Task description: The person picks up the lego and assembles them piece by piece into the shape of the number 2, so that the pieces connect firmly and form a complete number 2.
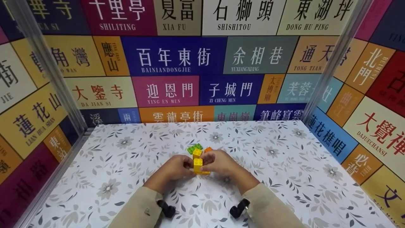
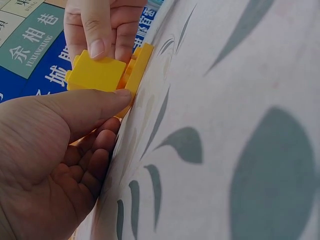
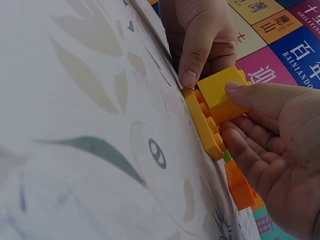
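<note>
Apparently, the step in hand is seating a yellow block [image 3: 215, 95] on a thin yellow plate [image 3: 202, 126]. To do it well, the left hand [image 1: 178, 167] should steady the plate against the patterned table [image 1: 126, 196], while the right hand [image 1: 220, 162] squares the block over the studs and presses straight down—fingertips clear of the joint. Whether the block is fully seated, I cannot tell.

In the head view, block and plate sit between the hands, low centre of the frame. In the right wrist view, the right thumb and fingers pinch the block, right of centre; the left thumb, upper centre, touches the plate's near end, its fingers curled as it grips there. Beyond, in the head view, are a second yellow block [image 1: 197, 153], a green piece [image 1: 193, 148] and an orange piece [image 1: 208, 149].
</note>
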Action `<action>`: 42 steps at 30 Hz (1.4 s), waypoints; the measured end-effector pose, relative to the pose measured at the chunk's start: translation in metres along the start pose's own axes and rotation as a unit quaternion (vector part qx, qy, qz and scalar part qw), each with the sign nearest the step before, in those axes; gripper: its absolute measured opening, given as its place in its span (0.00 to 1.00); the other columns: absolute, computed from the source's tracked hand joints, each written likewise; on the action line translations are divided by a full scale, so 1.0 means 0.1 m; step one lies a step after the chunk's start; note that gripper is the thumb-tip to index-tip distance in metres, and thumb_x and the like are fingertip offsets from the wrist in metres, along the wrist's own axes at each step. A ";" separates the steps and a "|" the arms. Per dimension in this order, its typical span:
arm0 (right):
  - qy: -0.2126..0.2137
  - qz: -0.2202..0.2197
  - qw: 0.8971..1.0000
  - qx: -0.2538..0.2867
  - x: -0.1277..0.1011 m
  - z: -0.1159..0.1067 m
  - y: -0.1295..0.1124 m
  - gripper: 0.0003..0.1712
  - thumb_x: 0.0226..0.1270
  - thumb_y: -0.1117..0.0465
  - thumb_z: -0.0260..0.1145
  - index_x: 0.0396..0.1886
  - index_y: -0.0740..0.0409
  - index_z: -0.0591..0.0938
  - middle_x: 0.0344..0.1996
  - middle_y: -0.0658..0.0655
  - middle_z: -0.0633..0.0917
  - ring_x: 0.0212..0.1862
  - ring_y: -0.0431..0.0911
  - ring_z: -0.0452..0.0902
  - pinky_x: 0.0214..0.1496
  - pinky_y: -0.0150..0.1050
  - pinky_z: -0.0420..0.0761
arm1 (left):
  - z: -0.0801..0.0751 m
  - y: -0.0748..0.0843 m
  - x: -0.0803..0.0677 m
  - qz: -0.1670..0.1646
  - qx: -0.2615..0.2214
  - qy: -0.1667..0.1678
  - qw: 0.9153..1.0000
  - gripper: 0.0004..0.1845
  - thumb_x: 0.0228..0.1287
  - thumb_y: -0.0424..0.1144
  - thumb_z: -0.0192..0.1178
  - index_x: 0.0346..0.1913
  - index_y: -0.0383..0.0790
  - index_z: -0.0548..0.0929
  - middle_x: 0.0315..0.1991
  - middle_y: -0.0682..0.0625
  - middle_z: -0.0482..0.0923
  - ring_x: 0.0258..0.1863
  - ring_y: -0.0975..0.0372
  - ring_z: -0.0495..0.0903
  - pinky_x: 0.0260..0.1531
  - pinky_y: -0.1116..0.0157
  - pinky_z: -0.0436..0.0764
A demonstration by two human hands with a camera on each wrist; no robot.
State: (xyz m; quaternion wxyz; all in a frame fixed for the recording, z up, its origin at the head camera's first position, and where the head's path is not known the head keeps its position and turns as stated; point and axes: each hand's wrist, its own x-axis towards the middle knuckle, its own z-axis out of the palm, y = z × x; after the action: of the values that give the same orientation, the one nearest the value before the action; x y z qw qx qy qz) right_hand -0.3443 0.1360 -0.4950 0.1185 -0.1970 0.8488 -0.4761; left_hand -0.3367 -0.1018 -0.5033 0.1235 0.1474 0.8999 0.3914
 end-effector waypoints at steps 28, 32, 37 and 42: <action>0.000 -0.004 1.000 -0.017 -0.01 0.02 -0.02 0.19 0.61 0.60 0.82 0.52 0.52 0.91 0.44 0.52 0.94 0.46 0.42 0.90 0.55 0.40 0.89 | -0.01 0.01 -0.01 0.008 0.000 -0.007 1.000 0.12 0.57 0.39 0.81 0.44 0.45 0.91 0.35 0.54 0.85 0.35 0.61 0.78 0.41 0.64 0.79; -0.001 -0.009 1.000 -0.012 -0.01 0.02 -0.01 0.19 0.61 0.60 0.83 0.52 0.53 0.91 0.44 0.53 0.94 0.46 0.43 0.90 0.55 0.38 0.89 | -0.03 0.00 -0.02 0.000 -0.022 -0.010 1.000 0.12 0.60 0.40 0.80 0.45 0.48 0.91 0.38 0.54 0.86 0.38 0.60 0.80 0.44 0.64 0.80; -0.004 -0.013 1.000 -0.010 -0.01 0.02 0.00 0.19 0.61 0.60 0.82 0.52 0.54 0.91 0.45 0.54 0.94 0.48 0.45 0.90 0.56 0.40 0.89 | -0.04 0.01 -0.03 0.015 -0.032 0.003 0.999 0.11 0.62 0.42 0.79 0.44 0.48 0.90 0.38 0.54 0.87 0.39 0.60 0.81 0.46 0.62 0.80; -0.006 -0.018 1.000 -0.013 -0.02 0.02 0.00 0.17 0.62 0.59 0.82 0.51 0.52 0.91 0.45 0.53 0.94 0.48 0.43 0.90 0.57 0.41 0.88 | -0.06 0.03 -0.04 0.002 -0.048 0.013 0.999 0.13 0.62 0.45 0.78 0.48 0.49 0.90 0.42 0.54 0.87 0.42 0.60 0.81 0.49 0.61 0.81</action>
State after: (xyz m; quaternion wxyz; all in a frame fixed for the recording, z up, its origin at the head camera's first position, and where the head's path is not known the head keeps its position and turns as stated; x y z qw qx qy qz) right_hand -0.3420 0.1347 -0.4957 0.1122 -0.2161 0.8507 -0.4659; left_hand -0.3346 -0.1054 -0.4964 0.1178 0.1377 0.8811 0.4367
